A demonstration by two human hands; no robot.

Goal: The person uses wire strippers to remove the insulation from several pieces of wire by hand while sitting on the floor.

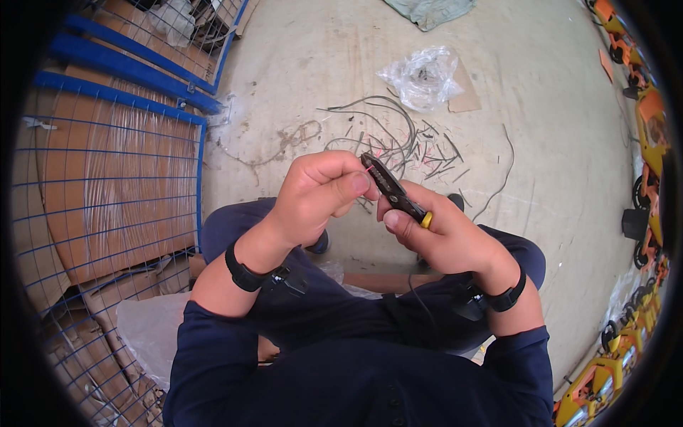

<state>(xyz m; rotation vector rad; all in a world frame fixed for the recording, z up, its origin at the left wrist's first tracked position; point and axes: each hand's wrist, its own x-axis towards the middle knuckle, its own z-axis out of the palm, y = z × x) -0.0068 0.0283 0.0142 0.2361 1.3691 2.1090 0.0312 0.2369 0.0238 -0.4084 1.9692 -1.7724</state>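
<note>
My right hand (445,231) is closed round a wire stripper (385,182) with dark jaws and a yellow patch on its handle. Its jaws point up and to the left, toward my left hand (313,188). That hand is closed in a pinch on a thin red wire (369,169), of which only a short bit shows against the jaws. Whether the jaws bite on it, I cannot tell. Beyond my hands, dark cable (407,117) lies in loose curves on the floor, beside several cut scraps of dark and red wire (442,151).
A blue wire-mesh cage (202,178) stands close on the left, with wrapped cardboard (135,185) behind it. Clear crumpled plastic (425,78) and a greenish sheet (430,11) lie on the floor ahead. Yellow and orange wheeled machines (651,128) line the right side.
</note>
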